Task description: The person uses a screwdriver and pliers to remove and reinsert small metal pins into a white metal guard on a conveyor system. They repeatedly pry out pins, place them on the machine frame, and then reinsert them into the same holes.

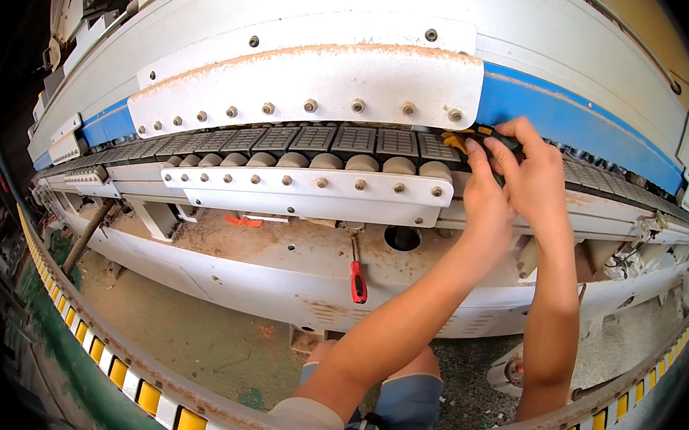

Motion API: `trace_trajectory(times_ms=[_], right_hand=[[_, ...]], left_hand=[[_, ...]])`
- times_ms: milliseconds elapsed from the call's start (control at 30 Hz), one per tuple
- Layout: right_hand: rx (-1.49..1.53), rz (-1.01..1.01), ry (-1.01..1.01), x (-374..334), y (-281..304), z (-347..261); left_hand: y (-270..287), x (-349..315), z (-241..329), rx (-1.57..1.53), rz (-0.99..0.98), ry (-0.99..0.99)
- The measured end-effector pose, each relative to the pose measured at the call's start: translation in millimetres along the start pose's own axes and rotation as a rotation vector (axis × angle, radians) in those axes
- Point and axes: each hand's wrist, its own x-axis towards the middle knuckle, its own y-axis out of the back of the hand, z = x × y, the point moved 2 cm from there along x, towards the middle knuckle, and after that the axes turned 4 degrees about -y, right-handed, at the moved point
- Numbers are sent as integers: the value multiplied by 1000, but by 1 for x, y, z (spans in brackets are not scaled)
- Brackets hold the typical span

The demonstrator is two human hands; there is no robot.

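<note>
Right hand point(538, 171) is clamped on a yellow-and-dark tool point(454, 141), partly hidden, near the right end of the upper white plate point(313, 93), by the padded chain point(354, 140); left hand point(486, 194) meets it, its grip unclear. Steady pressure, knuckles clear of the chain, would likely serve best.

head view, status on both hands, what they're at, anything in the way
Left hand, right hand close together at yellow-and-dark item, exact grip unclear. Item at padded track, partly covered. Red-handled screwdriver below, apart from hands.
</note>
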Motion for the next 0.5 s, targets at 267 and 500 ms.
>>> trace_trajectory(times_ms=[267, 500], right_hand=[[-56, 17, 198, -12, 1, -8], [96, 81, 45, -30, -10, -1]], left_hand=[[5, -2, 2, -14, -72, -47], [18, -2, 1, 54, -128, -39]])
